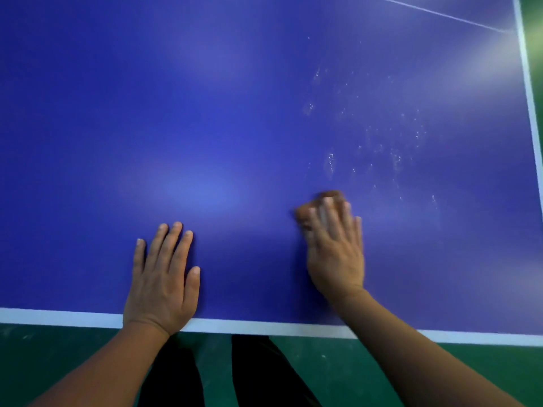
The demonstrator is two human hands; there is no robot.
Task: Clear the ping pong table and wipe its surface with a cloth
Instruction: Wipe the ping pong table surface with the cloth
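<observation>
The blue ping pong table (205,113) fills the view, with a white line along its near edge and its right edge. My left hand (163,277) lies flat on the table near the front edge, fingers straight and spread. My right hand (335,248) presses with straight fingers on a small brownish-orange cloth (311,207); only the cloth's far edge shows past my fingertips. The right hand and the cloth are blurred. Whitish droplets or smears (382,136) speckle the surface beyond and to the right of the cloth.
A green floor (367,365) lies below the near table edge and along the far right. My dark trouser legs (258,374) stand against the front edge. A thin white line (440,14) crosses the table's far right corner.
</observation>
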